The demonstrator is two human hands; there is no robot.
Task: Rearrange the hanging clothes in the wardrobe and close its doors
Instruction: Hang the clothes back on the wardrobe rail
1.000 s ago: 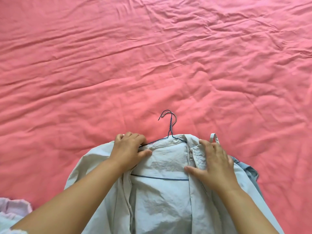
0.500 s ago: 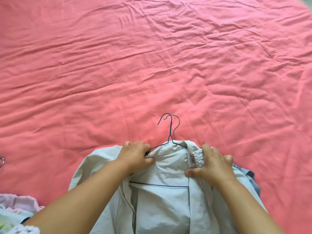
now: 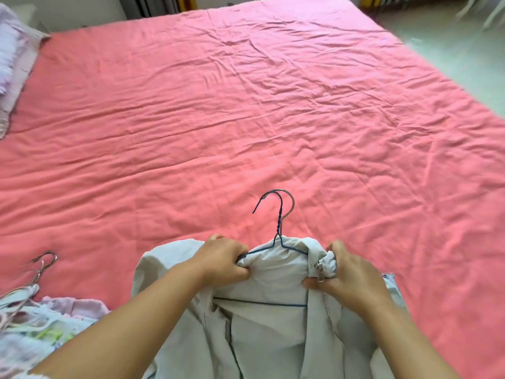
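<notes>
Head view: the jacket runs off the bottom edge at 6 o'clock, so its hem and sleeves are cut off, and both forearms cover its shoulders. A blue wire hanger sits inside it; only the hook, the twisted neck, part of the sloping arms and the bottom bar show, the rest lying under cloth. A second, silver hook stands just behind the blue one; what it belongs to is hidden. A bit of bluer fabric peeks out past the right wrist at 4 o'clock, too little to identify.

The jacket lies at the near edge of the pink bed sheet, its long axis running 6 to 12 o'clock, collar and hanger hook towards 12, zip open.

The left hand has its fingers curled tight round the collar and the hanger's left arm. The right hand bunches the collar's other side in curled fingers, thumb pressed below the zip pull.

At 8 o'clock a blurred heap of clothes with pale hangers is cut by the frame. At 10 o'clock lies a lilac pillow, partly out of frame.
</notes>
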